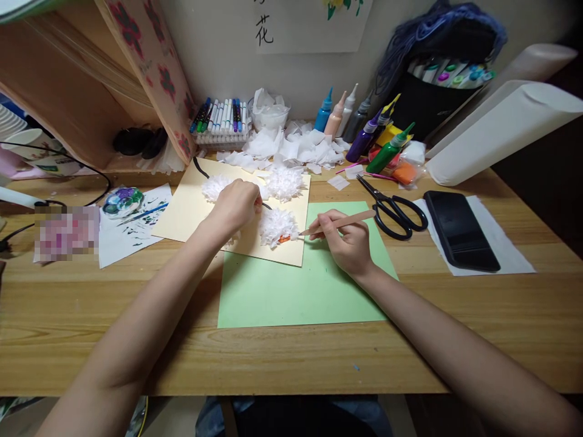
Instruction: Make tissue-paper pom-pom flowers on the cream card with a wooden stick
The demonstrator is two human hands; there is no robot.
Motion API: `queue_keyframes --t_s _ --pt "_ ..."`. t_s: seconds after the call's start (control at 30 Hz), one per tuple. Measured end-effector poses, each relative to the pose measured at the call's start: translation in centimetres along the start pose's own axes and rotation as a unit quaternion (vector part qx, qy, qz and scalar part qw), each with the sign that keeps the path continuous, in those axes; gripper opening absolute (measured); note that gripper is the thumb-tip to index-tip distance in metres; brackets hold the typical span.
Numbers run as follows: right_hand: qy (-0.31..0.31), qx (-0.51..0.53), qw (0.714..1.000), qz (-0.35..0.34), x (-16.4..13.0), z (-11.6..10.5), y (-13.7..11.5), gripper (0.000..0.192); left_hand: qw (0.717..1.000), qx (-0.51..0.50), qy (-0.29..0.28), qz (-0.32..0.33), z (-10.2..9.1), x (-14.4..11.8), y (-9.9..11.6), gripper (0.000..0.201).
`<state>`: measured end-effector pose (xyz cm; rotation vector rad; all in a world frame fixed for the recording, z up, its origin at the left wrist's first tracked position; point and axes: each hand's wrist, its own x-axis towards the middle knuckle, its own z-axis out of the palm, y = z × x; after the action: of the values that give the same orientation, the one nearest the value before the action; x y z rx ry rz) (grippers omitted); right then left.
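My left hand (239, 203) is closed over a cream sheet (182, 212), its fingertips bent down among fluffy white paper flowers. Whatever it pinches, if anything, is hidden. In my right hand (348, 243) is a slim tan tool (357, 218) with a pointed tip, held like a pen. That tip is at the right edge of the nearest white paper flower (277, 227), close to a small orange patch (285, 238). Another white flower (286, 183) sits behind it, and a third (216, 187) lies left of my fingers. The cream sheet overlaps a green sheet (291, 297).
White paper scraps (305, 145) lie behind the sheets, near a marker rack (223, 121) and several paint bottles (334, 112). Black scissors (394, 212) and a phone (460, 230) are on the right. A paint-stained paper (132, 237) with a brush lies left.
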<state>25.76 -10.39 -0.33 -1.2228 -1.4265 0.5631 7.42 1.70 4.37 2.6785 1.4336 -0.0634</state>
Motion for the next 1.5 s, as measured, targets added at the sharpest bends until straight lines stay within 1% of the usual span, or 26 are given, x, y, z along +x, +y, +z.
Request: queue_keyframes --t_s 0.13,0.23,0.37,0.53,0.63,0.7,0.8,0.97,1.07,1.2,1.23,1.3,1.4,1.5 --pt "-0.016 -0.008 1.0 -0.012 -0.1 0.2 0.0 0.035 1.0 0.002 0.0 0.001 0.0 0.0 0.0 0.027" --pt "-0.025 -0.015 1.0 -0.008 -0.1 0.3 0.2 0.033 1.0 0.003 0.0 0.001 0.0 0.0 0.0 0.027" --pt "-0.029 -0.025 0.999 0.005 -0.1 0.4 0.4 0.032 1.0 0.01 -0.002 0.0 0.0 0.0 0.1 0.025" --pt "-0.023 -0.039 0.999 -0.003 0.1 0.4 0.3 0.031 1.0 0.015 -0.002 -0.002 0.1 0.0 0.1 0.025" --pt "-0.031 -0.054 0.998 -0.003 0.3 0.5 0.2 0.03 1.0 0.012 -0.001 -0.003 0.1 0.1 0.1 0.027" --pt "-0.044 -0.082 0.995 -0.022 0.4 0.4 0.2 0.028 1.0 0.011 -0.002 -0.002 0.1 0.1 0.0 0.028" --pt "-0.066 -0.127 0.987 -0.075 0.5 0.4 0.3 0.024 1.0 0.012 -0.006 -0.002 0.0 0.0 0.0 0.027" --pt "-0.076 -0.151 0.974 -0.153 0.3 0.3 0.6 0.019 1.0 0.016 -0.002 -0.002 0.1 0.0 0.0 0.023" --pt "-0.091 -0.157 0.97 -0.162 0.3 0.4 0.6 0.018 1.0 0.014 0.0 -0.004 0.2 0.0 -0.1 0.024" --pt "-0.114 -0.132 0.972 -0.158 0.4 0.2 0.4 0.017 1.0 0.008 0.004 0.0 0.1 0.0 -0.1 0.025" --pt "-0.105 -0.124 0.974 -0.156 0.4 0.1 0.4 0.017 1.0 0.007 0.004 0.001 0.1 -0.1 -0.1 0.025" --pt "-0.066 -0.111 0.982 -0.14 0.4 -0.1 0.3 0.02 1.0 0.008 0.002 0.004 0.1 -0.2 0.0 0.025" --pt "-0.003 -0.078 0.993 -0.088 0.3 -0.4 0.4 0.026 1.0 0.008 -0.003 0.005 -0.2 -0.3 0.1 0.026" --pt "0.022 -0.021 0.999 -0.034 0.2 -0.6 0.6 0.029 1.0 -0.011 -0.002 0.003 -0.8 -0.3 -0.6 0.023"
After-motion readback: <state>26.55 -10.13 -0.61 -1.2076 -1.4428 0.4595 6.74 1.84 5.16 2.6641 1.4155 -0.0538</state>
